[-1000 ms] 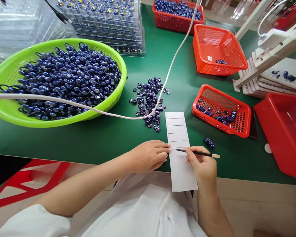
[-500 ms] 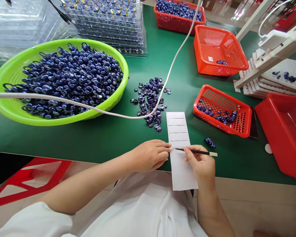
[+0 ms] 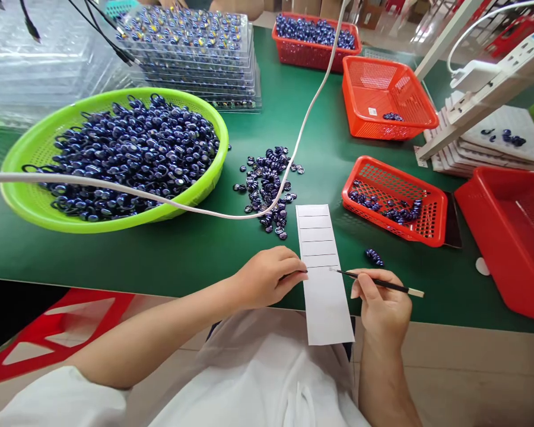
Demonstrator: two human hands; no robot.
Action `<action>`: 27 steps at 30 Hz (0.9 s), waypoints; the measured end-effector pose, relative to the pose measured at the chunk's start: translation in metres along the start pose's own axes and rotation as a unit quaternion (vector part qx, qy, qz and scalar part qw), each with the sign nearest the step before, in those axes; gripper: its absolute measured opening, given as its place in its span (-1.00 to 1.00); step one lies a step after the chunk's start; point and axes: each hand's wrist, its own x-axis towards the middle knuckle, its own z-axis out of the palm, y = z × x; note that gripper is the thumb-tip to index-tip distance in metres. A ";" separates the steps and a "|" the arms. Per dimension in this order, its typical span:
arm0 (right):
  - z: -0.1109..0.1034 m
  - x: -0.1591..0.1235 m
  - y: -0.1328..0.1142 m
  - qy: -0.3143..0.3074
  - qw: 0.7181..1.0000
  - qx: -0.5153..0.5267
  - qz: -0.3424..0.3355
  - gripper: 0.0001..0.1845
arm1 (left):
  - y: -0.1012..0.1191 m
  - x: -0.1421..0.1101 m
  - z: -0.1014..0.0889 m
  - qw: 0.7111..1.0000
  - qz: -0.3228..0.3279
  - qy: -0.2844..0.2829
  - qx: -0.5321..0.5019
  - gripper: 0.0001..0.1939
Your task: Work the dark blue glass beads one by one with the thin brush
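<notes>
My right hand [image 3: 385, 302] grips a thin black pointed tool [image 3: 394, 286] with a pale rear end. Its fine tip is over the right part of a long white paper strip [image 3: 328, 308], near the lowest of several dark lines. At the strip's left edge, my left hand [image 3: 273, 276] has thumb and fingers pinched together; a small dark bit shows at the fingertips, too small to name. Beyond the strip lies a loose pile of shiny dark blue bead-like pieces [image 3: 267, 184]. A short cluster of similar pieces [image 3: 374, 257] rests right of the strip.
A green basket [image 3: 18, 204] heaped with dark looped pieces stands left. Red baskets [image 3: 440, 228] and a red bin [image 3: 476, 196] are at right. A white cable [image 3: 309, 112] hangs across the view. Clear trays [image 3: 231, 95] are stacked behind; a white disc [image 3: 482, 266] lies right.
My right hand has moved right, drawing the tool's tip away from my left fingertips across the strip. My left hand stays at the strip's left edge. The view has shifted slightly.
</notes>
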 end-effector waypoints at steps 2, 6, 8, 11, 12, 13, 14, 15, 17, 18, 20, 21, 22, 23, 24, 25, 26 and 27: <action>0.001 0.002 -0.001 0.021 0.999 0.027 -0.012 -0.84 | 0.007 0.012 0.002 0.998 -0.051 0.017 -0.032 -0.87; 0.005 0.003 0.002 0.062 0.995 0.064 -0.038 -0.85 | 0.013 0.040 0.013 0.981 -0.150 -0.002 -0.127 -0.94; 0.005 0.002 0.004 0.070 0.994 0.069 -0.045 -0.85 | 0.010 0.048 0.021 0.968 -0.189 -0.013 -0.165 -0.91; 0.004 0.000 0.006 0.066 0.996 0.051 -0.037 -0.85 | 0.004 0.050 0.032 0.958 -0.211 -0.017 -0.195 -0.86; 0.004 -0.001 0.006 0.063 0.997 0.039 -0.034 -0.85 | 0.002 0.049 0.034 0.957 -0.209 -0.018 -0.199 -0.84; 0.004 -0.002 0.006 0.060 0.997 0.027 -0.034 -0.85 | 0.001 0.047 0.035 0.958 -0.204 -0.018 -0.202 -0.82; 0.005 -0.003 0.005 0.059 0.997 0.014 -0.036 -0.86 | 0.000 0.046 0.036 0.958 -0.200 -0.019 -0.205 -0.81; 0.005 -0.003 0.005 0.058 0.998 0.001 -0.040 -0.87 | -0.001 0.045 0.036 0.958 -0.196 -0.020 -0.208 -0.80; 0.006 -0.005 0.003 0.048 0.997 -0.024 -0.048 -0.88 | -0.001 0.045 0.035 0.957 -0.194 -0.022 -0.214 -0.78; 0.006 -0.006 0.003 0.042 0.997 -0.036 -0.050 -0.88 | -0.001 0.046 0.034 0.957 -0.197 -0.025 -0.213 -0.78; 0.006 -0.007 0.004 0.029 0.997 -0.051 -0.053 -0.90 | -0.001 0.047 0.032 0.956 -0.206 -0.040 -0.207 -0.76; 0.005 -0.008 0.004 0.024 0.997 -0.054 -0.056 -0.91 | 0.000 0.048 0.031 0.955 -0.211 -0.052 -0.203 -0.75; 0.005 -0.008 0.005 0.020 0.997 -0.053 -0.058 -0.92 | 0.000 0.048 0.029 0.954 -0.214 -0.066 -0.199 -0.74; 0.004 -0.008 0.006 0.014 0.997 -0.051 -0.062 -0.93 | 0.000 0.048 0.028 0.953 -0.215 -0.079 -0.197 -0.73; 0.004 -0.008 0.007 0.007 0.997 -0.049 -0.065 -0.94 | -0.001 0.049 0.027 0.953 -0.213 -0.091 -0.195 -0.71; 0.003 -0.008 0.008 0.000 0.997 -0.048 -0.067 -0.94 | -0.001 0.049 0.026 0.953 -0.210 -0.100 -0.193 -0.70; 0.003 -0.009 0.008 -0.007 0.996 -0.048 -0.069 -0.94 | -0.001 0.049 0.025 0.954 -0.206 -0.107 -0.189 -0.69; 0.003 -0.009 0.009 -0.013 0.996 -0.049 -0.070 -0.94 | -0.002 0.049 0.025 0.955 -0.201 -0.113 -0.185 -0.68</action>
